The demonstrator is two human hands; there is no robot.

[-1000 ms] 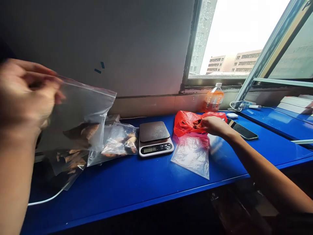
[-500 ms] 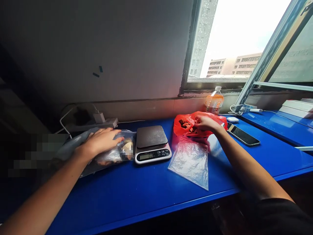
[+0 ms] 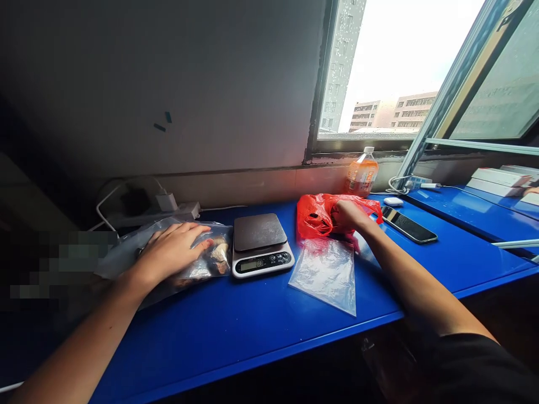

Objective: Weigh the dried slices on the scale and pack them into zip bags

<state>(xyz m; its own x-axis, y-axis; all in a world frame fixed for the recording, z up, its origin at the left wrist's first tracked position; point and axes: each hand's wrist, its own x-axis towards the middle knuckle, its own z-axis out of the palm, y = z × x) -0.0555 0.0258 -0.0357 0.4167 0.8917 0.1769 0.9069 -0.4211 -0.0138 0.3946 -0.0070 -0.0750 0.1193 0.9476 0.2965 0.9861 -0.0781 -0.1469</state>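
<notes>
My left hand [image 3: 177,249] lies with its fingers spread on a clear plastic bag [image 3: 217,230] that holds pale and brown chunks [image 3: 219,255]. To the right of that bag stands a kitchen scale [image 3: 261,246] with a dark plate and nothing on it; its lit display is too small to read surely. My right hand [image 3: 348,215] reaches down into a red plastic bag [image 3: 314,219], and its fingers are hidden by the bag. A flat clear plastic bag [image 3: 326,275] lies in front of the red one.
Behind the red bag stands a bottle of orange drink [image 3: 362,173]. A phone [image 3: 409,224] and a white earphone case [image 3: 393,201] lie to the right. A power strip [image 3: 185,211] with a white charger runs along the wall. White boxes [image 3: 499,178] sit at far right.
My right hand has sunk deeper into the red bag, whose opening has narrowed over the reddish-brown chunks that showed before. My left hand stays on the clear bag. The view has shifted slightly.
</notes>
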